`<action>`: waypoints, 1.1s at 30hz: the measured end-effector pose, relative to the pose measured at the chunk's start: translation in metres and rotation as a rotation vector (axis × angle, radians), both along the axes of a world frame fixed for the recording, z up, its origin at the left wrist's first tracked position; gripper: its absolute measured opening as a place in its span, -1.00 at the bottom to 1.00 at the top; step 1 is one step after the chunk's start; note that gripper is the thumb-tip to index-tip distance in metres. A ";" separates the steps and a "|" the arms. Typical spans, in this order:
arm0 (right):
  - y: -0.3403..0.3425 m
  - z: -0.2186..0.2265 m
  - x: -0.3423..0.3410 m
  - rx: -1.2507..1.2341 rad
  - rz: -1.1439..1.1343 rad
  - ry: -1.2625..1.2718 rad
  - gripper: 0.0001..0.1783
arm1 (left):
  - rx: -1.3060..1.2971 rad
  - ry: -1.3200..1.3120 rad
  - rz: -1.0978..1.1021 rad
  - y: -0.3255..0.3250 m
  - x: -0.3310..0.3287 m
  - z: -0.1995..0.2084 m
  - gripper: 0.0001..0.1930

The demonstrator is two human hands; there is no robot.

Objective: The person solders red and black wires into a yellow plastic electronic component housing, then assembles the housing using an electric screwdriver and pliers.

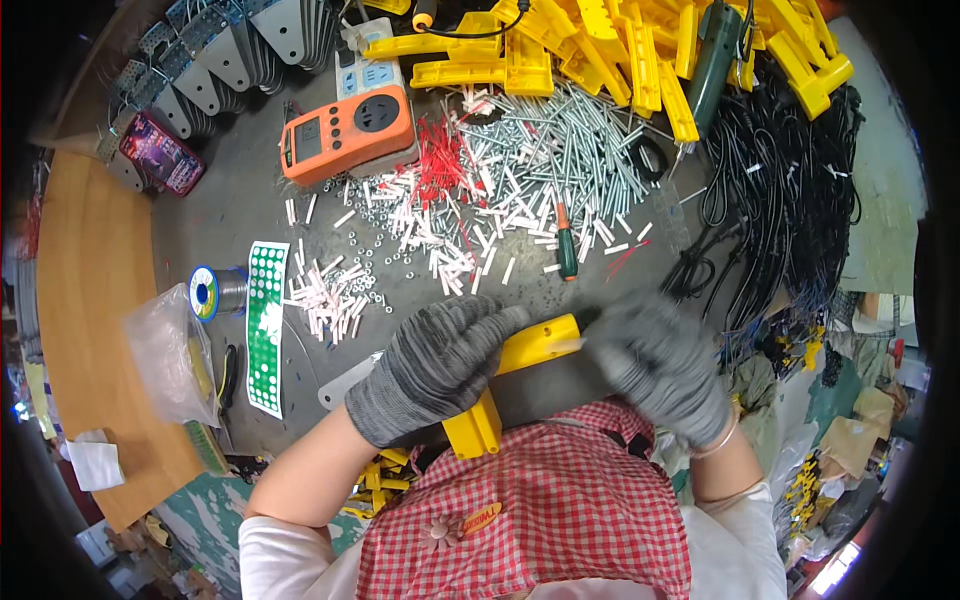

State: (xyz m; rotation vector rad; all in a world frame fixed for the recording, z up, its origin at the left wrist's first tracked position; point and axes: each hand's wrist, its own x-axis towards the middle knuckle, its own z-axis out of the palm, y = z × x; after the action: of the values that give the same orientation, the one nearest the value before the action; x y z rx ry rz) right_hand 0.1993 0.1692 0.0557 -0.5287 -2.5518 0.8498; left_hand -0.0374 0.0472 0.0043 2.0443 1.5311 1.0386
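My left hand [430,365], in a grey knit glove, is closed around a yellow plastic handle-like part [540,343]. A lower yellow section [473,428] juts out below that hand, over the red checked apron. My right hand [655,365], gloved the same way, is at the part's right end and smeared by motion; its fingers and anything in them cannot be made out. A flat grey metal plate [345,383] shows partly from under my left hand. Beyond the hands lies a screwdriver [567,245] with a green and orange handle.
Long screws [590,140], white-pink sleeves [335,300] and red pieces [440,160] cover the middle. Behind are an orange meter [345,135], yellow parts [640,50] and a green power tool [712,60]. Black cables [770,190] lie right; a solder spool [215,292] and green sticker sheet [266,330] left.
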 end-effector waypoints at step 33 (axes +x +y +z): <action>-0.091 -0.052 -0.019 -0.531 0.024 -0.022 -0.68 | 0.025 0.346 -0.074 0.005 0.008 0.003 -0.68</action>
State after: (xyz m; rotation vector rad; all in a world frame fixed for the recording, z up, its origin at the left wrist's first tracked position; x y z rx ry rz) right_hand 0.1807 0.0781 0.0039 -0.6606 -2.3400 1.5496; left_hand -0.0291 0.0521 0.0068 2.3746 1.5911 0.7049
